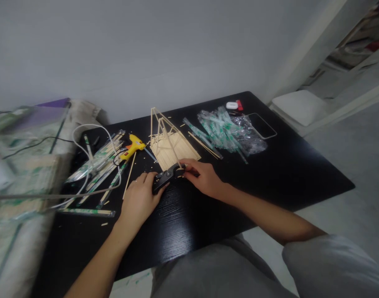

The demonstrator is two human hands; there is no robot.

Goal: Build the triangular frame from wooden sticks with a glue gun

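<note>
My left hand [140, 194] is wrapped round a black hand cutter [165, 178], low over the near side of the table. At the cutter's head, my right hand [204, 176] is closed, its fingers pinching a thin wooden stick [172, 150] that slants down to them. Fingers and tool hide the stick's lower end. Just beyond stands a pointed frame of glued sticks [157, 120], upright on a flat panel of sticks laid side by side [186, 145].
Left of the frame lie a yellow glue gun [133, 147], a white cable [83, 126] and bagged sticks [99, 165]. To the right are loose sticks [204, 145], crumpled green-printed wrappers [222, 128], a phone [262, 125] and a white case [231, 105]. Offcuts dot the black table [270, 174].
</note>
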